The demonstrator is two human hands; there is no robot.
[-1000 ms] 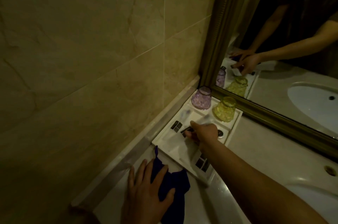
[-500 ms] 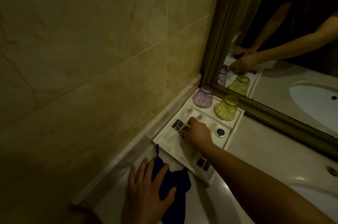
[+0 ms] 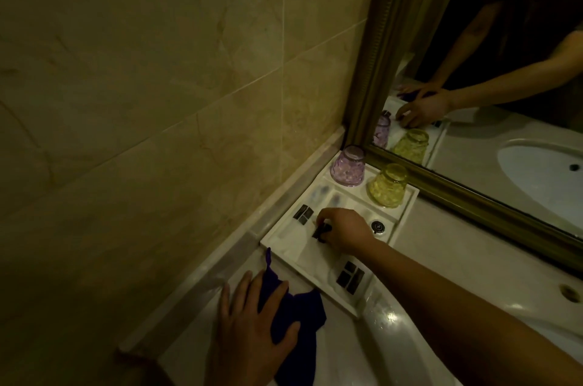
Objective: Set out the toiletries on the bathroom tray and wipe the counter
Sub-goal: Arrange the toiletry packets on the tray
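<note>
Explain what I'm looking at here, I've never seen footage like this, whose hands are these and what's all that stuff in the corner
There is no machine here. A person wears a camera on their head, so the single view looks down at their own two bare hands over a bathroom counter.

In the corner sits a white tray, with a purple glass and a yellow glass upside down at its far end, and small packets with dark squares.

The right hand reaches onto the tray and pinches a small dark item; it is too dim to identify.

The left hand lies flat on a dark blue cloth on the counter.

The mirror reflects the same arms and glasses.
</note>
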